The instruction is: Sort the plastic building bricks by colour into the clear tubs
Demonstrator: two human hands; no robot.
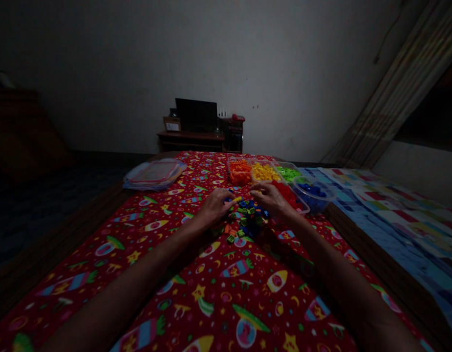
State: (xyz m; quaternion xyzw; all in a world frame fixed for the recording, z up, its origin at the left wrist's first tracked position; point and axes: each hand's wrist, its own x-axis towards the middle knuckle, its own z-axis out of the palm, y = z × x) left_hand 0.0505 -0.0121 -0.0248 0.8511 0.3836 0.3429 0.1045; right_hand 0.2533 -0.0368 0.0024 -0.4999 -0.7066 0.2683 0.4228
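Note:
My left hand (215,205) is closed in a pinch, with a small yellow plastic piece (237,199) at its fingertips. Across from it, my right hand (269,196) has its fingers bent together over the far side of the pile; what they hold, if anything, is too small to make out. Between and below both hands lies a loose pile of small blue and green plastic pieces (250,211). A few orange pieces (230,230) sit at the pile's near left. The red patterned cloth (226,293) is under everything.
Clear tubs hold sorted pieces: orange (239,171), yellow (264,172), green (289,173), red (290,195) beside my right wrist, and blue in a round tub (315,195). Stacked plastic lids (155,174) lie at the far left. Beyond stands a low desk with a monitor (196,115).

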